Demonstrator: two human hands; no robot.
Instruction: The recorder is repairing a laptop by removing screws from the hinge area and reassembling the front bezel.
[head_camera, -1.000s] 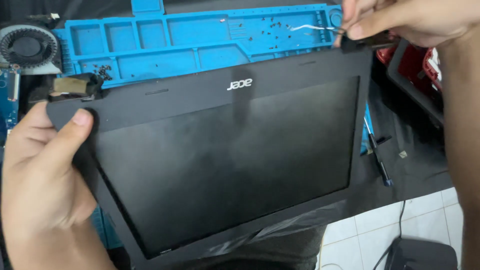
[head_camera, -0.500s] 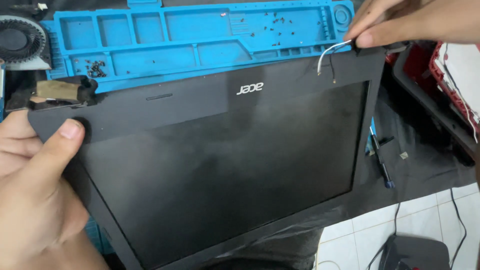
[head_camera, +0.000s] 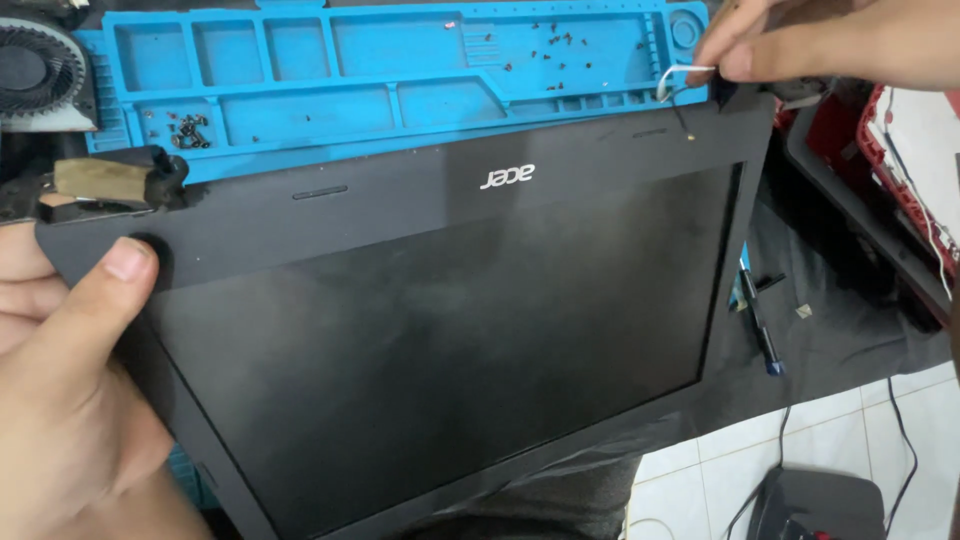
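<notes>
Black screen (head_camera: 440, 340) is pinched in my left hand (head_camera: 70, 390) at 9 o'clock; right hand (head_camera: 800, 45) grips the wire (head_camera: 680, 75) at 1 o'clock. Yanking could snap it.

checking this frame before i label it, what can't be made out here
- Head view: the laptop screen panel runs off the bottom edge; its lower corners are unseen.
- Left hand covers the panel's left edge.
- Right hand is cut by the top edge; its fingers hide the corner hinge and where the white wire ends.
- Screws in the blue tray: too small to tell apart.
</notes>
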